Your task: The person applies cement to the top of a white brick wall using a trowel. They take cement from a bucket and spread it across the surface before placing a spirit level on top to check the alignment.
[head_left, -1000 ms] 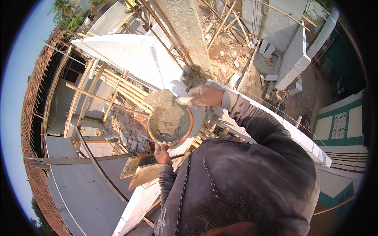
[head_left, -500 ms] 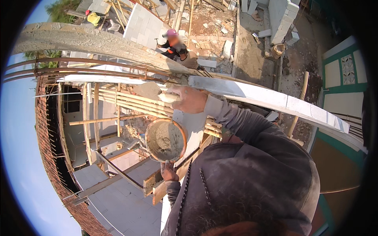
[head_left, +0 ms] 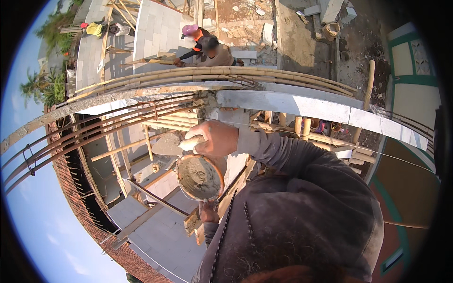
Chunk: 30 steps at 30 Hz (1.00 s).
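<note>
My right hand (head_left: pixel 213 137) is closed round the pale handle of a pointed trowel (head_left: pixel 167 145), just above the far rim of a round bucket. Grey mortar smears the trowel's blade. The bucket (head_left: pixel 221 178) has an orange-brown rim and holds wet grey mortar (head_left: pixel 200 173), hollowed in the middle. At the near side of the bucket, my left hand (head_left: pixel 208 213) grips its edge from below; part of that hand is hidden. Beyond my right hand runs a row of pale blocks (head_left: pixel 283 104), with grey mortar at its left end.
Steel rebars (head_left: pixel 108 123) extend left from the block row. Bamboo poles (head_left: pixel 198 74) lie beyond it, and wooden planks (head_left: pixel 191 222) stand beside the bucket. Two people (head_left: pixel 207 49) work below at the far side. A tiled roof edge (head_left: pixel 87 207) curves along the left.
My right hand with the trowel has come nearer, from by the wall down to the bucket's rim. The view has shifted, showing more rebars and bamboo. A person beyond now reaches toward some wood.
</note>
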### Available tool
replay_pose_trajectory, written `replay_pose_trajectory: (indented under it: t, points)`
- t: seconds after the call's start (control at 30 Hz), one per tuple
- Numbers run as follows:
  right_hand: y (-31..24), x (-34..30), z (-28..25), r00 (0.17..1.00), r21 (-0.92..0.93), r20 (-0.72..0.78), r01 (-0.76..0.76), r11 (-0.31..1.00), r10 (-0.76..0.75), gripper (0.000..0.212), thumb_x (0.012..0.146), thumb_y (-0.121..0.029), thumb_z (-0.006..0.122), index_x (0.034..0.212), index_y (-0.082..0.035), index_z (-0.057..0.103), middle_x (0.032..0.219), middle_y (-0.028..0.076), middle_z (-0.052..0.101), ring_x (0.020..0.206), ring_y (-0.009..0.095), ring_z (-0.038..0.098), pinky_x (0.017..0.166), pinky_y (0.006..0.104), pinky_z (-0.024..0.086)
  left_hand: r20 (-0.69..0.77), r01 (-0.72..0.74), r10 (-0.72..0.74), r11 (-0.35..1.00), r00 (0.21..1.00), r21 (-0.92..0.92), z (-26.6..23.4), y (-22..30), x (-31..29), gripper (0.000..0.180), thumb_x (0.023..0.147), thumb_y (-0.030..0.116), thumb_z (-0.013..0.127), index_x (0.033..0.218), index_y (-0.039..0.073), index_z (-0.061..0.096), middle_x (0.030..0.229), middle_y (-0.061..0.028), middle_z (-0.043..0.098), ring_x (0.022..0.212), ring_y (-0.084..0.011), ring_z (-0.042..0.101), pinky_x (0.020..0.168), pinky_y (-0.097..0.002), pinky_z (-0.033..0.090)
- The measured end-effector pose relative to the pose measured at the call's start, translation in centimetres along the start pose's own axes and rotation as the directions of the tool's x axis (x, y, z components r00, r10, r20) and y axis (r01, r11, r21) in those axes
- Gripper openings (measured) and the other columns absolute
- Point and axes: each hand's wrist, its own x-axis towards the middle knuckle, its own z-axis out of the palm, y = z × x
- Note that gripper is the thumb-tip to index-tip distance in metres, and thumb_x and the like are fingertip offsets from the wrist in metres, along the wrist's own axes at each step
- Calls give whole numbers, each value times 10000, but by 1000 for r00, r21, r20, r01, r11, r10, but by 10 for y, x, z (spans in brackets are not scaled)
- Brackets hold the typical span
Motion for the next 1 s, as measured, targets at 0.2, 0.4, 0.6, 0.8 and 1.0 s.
replay_pose_trajectory:
  t: [0.2,0.4,0.6,0.8,1.0]
  points:
    - [-18,-9,-13,988,21,-152,-38,999,41,507,836,-216,627,1297,-4,603,986,302,677,887,437,677,806,490,529,12,-175,175,972,984,159,5,-14,0,300,1010,235,573,1306,196,549,1079,22,639,967,-141,608,757,-369,442]
    - [-18,-11,-8,993,11,-118,16,1000,-15,508,862,-233,614,1306,12,583,939,279,686,899,418,676,832,482,522,-25,-208,227,927,974,313,1,-1,-5,308,997,237,584,1303,215,562,1023,26,647,950,-138,617,753,-372,432]
    - [-25,-15,-6,988,-20,-145,-50,999,47,482,892,-231,628,1307,11,586,841,267,670,785,374,671,766,458,509,-39,328,-524,588,851,-739,22,83,-4,289,982,244,618,1270,240,596,944,69,646,897,-115,624,750,-361,411]
    - [-42,-19,5,961,-50,-248,-139,989,123,486,887,-237,669,1295,18,595,1035,269,686,954,333,678,874,419,498,-102,270,-529,579,843,-769,27,73,-8,313,978,241,642,1288,209,618,980,77,671,872,-86,637,741,-307,421]
    - [-35,-15,13,976,-135,-212,19,991,-48,444,892,-187,687,1296,-26,602,1068,207,689,857,239,673,805,387,522,-142,171,-492,537,859,-826,31,49,-3,317,977,175,622,1293,208,616,962,67,673,868,-92,645,781,-339,460]
